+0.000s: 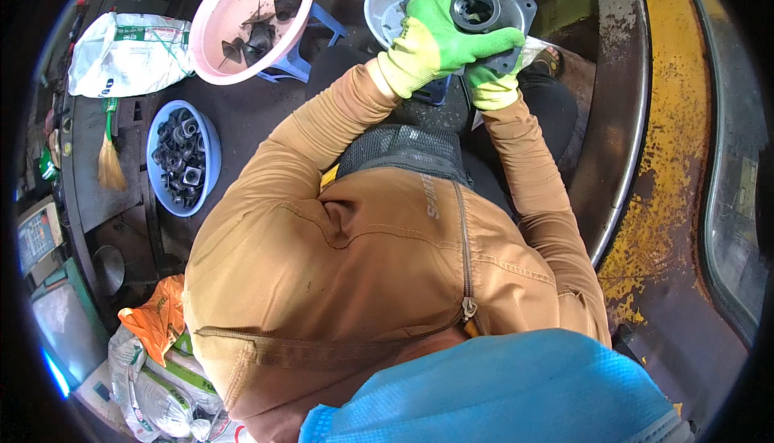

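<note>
Blue cap brim (500,395) sits closest to us, then our tan sleeves reaching up and away. Both green-gloved hands clamp a grey metal housing (516,8): left hand (439,28) wraps fingers (492,40) over its black round bore, right hand (490,84) grips underneath. Pink basin (218,16) and blue bowl of black parts (182,161) lie well left of our fingers.

Green gloves (439,28), grey part (500,20), pink bowl (242,48), blue bowl (211,153), tan sleeves (322,133).
</note>
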{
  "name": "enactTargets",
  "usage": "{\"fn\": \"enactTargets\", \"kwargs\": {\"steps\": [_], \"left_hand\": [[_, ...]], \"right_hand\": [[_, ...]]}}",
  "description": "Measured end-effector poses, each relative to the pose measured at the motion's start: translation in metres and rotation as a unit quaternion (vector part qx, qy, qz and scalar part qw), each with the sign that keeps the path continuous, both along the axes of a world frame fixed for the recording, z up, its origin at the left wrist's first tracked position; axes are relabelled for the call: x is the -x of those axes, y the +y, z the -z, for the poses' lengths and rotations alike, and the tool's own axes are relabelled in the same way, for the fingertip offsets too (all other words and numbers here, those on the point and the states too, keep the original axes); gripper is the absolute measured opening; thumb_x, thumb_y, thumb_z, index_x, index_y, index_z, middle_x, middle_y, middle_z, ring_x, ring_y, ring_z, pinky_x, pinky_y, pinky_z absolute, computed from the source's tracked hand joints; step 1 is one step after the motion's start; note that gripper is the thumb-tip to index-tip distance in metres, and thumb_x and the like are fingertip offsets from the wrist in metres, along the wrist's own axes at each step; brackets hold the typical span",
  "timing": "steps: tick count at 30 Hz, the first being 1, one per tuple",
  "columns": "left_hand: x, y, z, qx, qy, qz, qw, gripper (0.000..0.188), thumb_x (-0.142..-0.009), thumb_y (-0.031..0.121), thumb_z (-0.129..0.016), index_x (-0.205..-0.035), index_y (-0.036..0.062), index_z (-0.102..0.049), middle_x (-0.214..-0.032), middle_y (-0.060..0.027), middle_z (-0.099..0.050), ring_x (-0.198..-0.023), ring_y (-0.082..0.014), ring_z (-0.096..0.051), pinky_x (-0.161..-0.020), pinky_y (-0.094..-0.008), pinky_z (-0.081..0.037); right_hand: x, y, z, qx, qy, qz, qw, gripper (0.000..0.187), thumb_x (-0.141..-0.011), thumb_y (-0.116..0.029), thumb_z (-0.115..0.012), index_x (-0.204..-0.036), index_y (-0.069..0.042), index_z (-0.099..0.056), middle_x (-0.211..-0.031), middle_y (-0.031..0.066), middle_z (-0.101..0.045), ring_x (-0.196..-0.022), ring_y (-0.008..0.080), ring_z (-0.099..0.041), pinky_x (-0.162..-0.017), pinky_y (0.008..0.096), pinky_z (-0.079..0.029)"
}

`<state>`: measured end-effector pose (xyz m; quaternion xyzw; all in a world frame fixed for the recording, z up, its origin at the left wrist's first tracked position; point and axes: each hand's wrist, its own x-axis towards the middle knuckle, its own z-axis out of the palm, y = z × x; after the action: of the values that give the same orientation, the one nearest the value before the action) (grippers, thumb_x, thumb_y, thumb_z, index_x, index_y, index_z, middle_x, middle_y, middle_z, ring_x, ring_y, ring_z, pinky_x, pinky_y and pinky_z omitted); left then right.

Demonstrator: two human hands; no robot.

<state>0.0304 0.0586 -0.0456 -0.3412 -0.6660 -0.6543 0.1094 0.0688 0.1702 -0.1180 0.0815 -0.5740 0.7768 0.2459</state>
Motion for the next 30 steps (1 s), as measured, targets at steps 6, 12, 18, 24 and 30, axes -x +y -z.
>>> {"fn": "enactTargets", "kwargs": {"steps": [6,12,18,24,30], "left_hand": [[0.002,-0.006,-0.007,-0.022,0.045,0.066,0.997,0.046,-0.066,0.012,-0.085,-0.104,0.0066,-0.061,-0.099,-0.0098,-0.063,-0.095,-0.0249,-0.062,-0.085,-0.0379,-0.050],[0.025,-0.016,-0.003,0.029,0.098,0.174,0.979,0.046,-0.066,0.014,-0.085,-0.105,0.0068,-0.062,-0.106,-0.0103,-0.064,-0.097,-0.0246,-0.062,-0.087,-0.0373,-0.049],[0.029,-0.030,-0.003,0.080,-0.042,0.306,0.948,0.039,-0.071,0.017,-0.082,-0.105,0.0036,-0.066,-0.111,-0.0074,-0.067,-0.100,-0.0190,-0.064,-0.091,-0.0328,-0.050],[0.043,-0.036,-0.005,0.099,-0.083,0.503,0.854,0.042,-0.066,0.013,-0.077,-0.105,0.0019,-0.065,-0.113,-0.0113,-0.066,-0.110,-0.0220,-0.059,-0.099,-0.0350,-0.044],[0.051,-0.024,0.030,-0.091,-0.238,0.588,0.767,0.061,-0.065,0.029,-0.075,-0.115,-0.0030,-0.062,-0.124,-0.0195,-0.060,-0.116,-0.0314,-0.056,-0.103,-0.0420,-0.040]], "right_hand": [[-0.010,0.005,-0.046,-0.249,0.003,0.033,0.968,0.042,-0.089,-0.015,-0.066,-0.126,-0.001,-0.053,-0.118,0.0112,-0.062,-0.106,0.0220,-0.062,-0.091,0.0345,-0.051],[-0.017,0.023,-0.058,-0.396,0.023,-0.014,0.918,0.050,-0.077,-0.014,-0.078,-0.120,-0.001,-0.058,-0.114,0.0110,-0.065,-0.100,0.0213,-0.064,-0.086,0.0338,-0.053],[-0.026,0.033,-0.038,-0.471,-0.035,-0.101,0.876,0.058,-0.076,-0.007,-0.079,-0.128,-0.003,-0.053,-0.121,0.0095,-0.062,-0.102,0.0186,-0.062,-0.089,0.0315,-0.052],[-0.028,0.027,0.008,-0.110,-0.152,-0.305,0.934,0.050,-0.090,-0.014,-0.064,-0.136,-0.008,-0.048,-0.132,0.0080,-0.055,-0.117,0.0198,-0.056,-0.099,0.0335,-0.047],[-0.042,0.002,-0.017,0.130,-0.274,-0.369,0.878,0.023,-0.093,-0.026,-0.058,-0.109,-0.009,-0.057,-0.081,0.0013,-0.055,-0.063,0.0097,-0.043,-0.056,0.0236,-0.032]]}}
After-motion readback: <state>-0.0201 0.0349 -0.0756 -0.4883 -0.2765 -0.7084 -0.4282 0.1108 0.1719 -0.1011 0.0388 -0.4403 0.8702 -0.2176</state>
